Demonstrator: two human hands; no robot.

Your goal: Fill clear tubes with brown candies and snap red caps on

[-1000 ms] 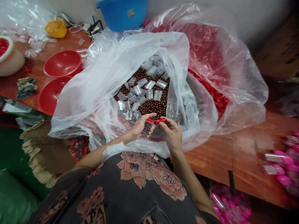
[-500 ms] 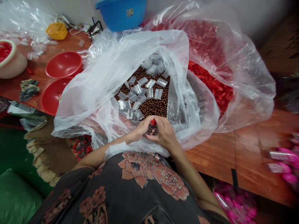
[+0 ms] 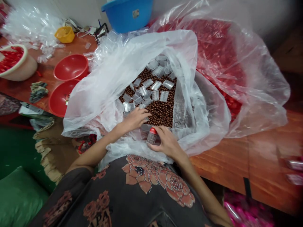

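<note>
Between the thumb and fingers of my right hand (image 3: 167, 143) is a small clear bottle (image 3: 151, 138) with a red cap, filled with dark balls and slightly tilted. My left hand (image 3: 136, 119) is apart from it, over the near left edge of a heap of brown balls (image 3: 161, 116). Its fingers are stretched out, close to clear plastic containers (image 3: 127, 107); whether the fingertips touch one is hard to see. Several more of these containers lie scattered on the balls. A whitish plastic bag (image 3: 94, 78) surrounds the heap.
Red pieces fill another clear bag (image 3: 265, 94) on the right. Two red bowls (image 3: 71, 66), a white bucket (image 3: 26, 67) of red pieces and a crumpled cloth (image 3: 38, 91) are at left. A blue tub (image 3: 129, 15) stands behind. Pink-capped items (image 3: 248, 208) sit below the table edge.
My left hand has let go of the capped bottle and moved up-left over the containers. My right hand keeps the bottle, now slightly lower. The whole view has shifted a little.
</note>
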